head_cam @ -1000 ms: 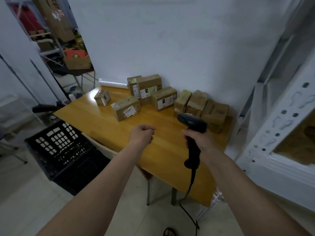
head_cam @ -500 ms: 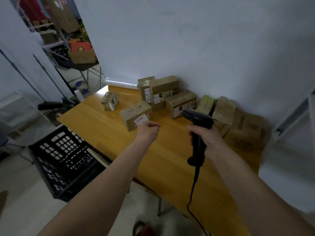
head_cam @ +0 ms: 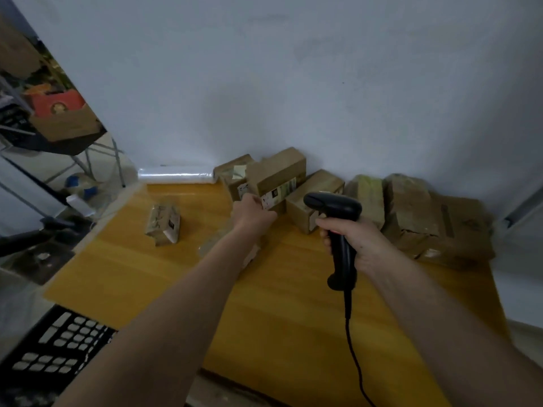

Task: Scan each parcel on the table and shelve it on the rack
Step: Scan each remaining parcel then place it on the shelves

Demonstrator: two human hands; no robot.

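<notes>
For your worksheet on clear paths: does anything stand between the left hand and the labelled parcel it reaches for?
Nothing visible does. The left hand is already at the labelled parcel, by its white label. A lower parcel lies under the forearm, mostly hidden, not in the way. The right hand holds the scanner off to the side.

My right hand grips the black scanner above the bench. My left hand reaches to the labelled parcel at the bench's far edge; whether it grips is unclear. More parcels line that edge, and one small parcel sits apart near the left edge.
</notes>
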